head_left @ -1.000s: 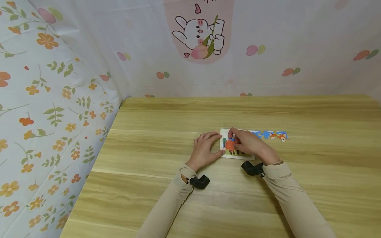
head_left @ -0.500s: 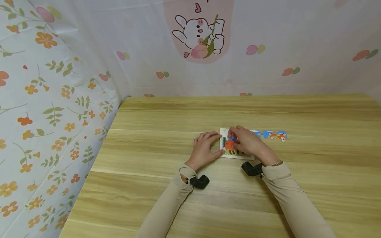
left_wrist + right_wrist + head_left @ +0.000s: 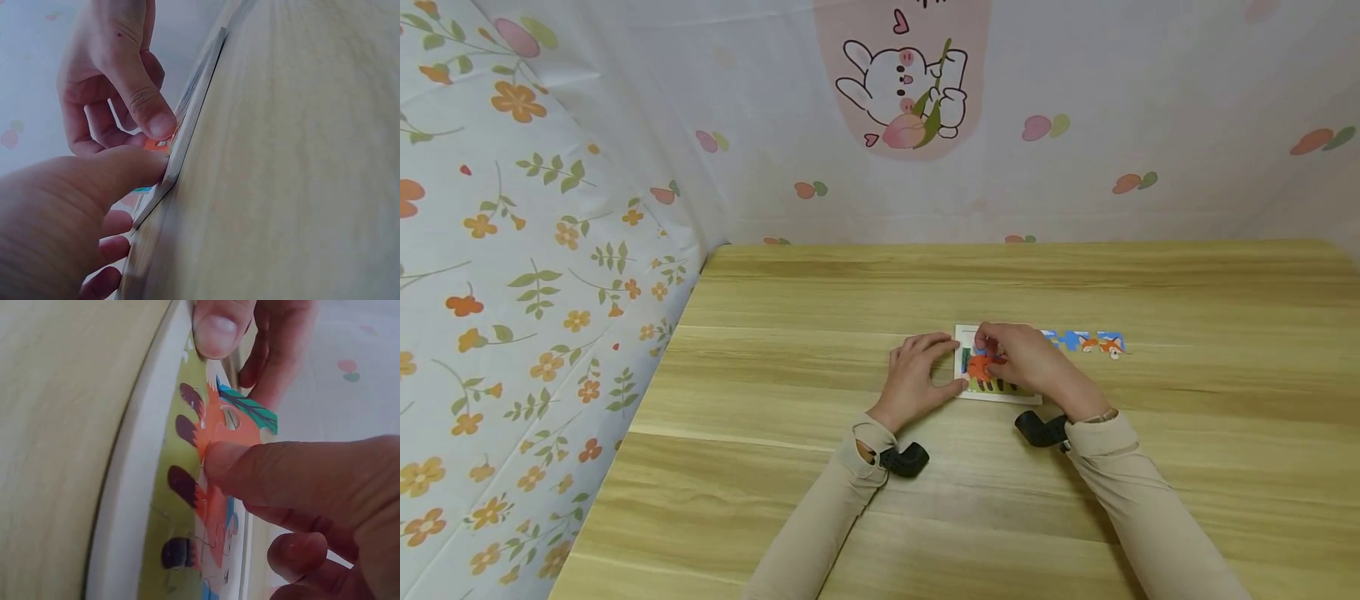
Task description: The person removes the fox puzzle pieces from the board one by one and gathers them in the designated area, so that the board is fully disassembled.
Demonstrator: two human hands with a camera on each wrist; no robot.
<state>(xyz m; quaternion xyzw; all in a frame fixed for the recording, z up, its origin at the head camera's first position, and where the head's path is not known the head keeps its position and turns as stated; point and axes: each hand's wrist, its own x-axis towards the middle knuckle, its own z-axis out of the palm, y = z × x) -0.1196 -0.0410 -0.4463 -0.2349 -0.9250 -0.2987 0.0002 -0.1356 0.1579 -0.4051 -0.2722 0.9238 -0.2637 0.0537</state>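
A small jigsaw puzzle in a white frame (image 3: 1000, 398) lies on the table. My left hand (image 3: 913, 379) holds it at the left end, the thumb on the lower left corner and the fingers along the side edge. My right hand (image 3: 1030, 358) reaches over it from the right and pinches an orange puzzle piece with a green leaf shape (image 3: 250, 412), which stands tilted up from the board in the right wrist view. Dark-legged orange figures on green (image 3: 156, 487) show on the fitted part below. The right hand hides the puzzle's upper right in the head view.
Right of the frame, several loose blue puzzle pieces (image 3: 1071, 340) lie in a row, with a fox-face piece (image 3: 1111, 343) at its end. The wooden table (image 3: 775, 333) meets a white patterned cloth (image 3: 760, 125) behind. Black wrist cameras (image 3: 906, 459) sit on both wrists.
The right wrist has shifted slightly to the right, while its fingertips stay over the same spot of the puzzle. My left hand keeps its place.
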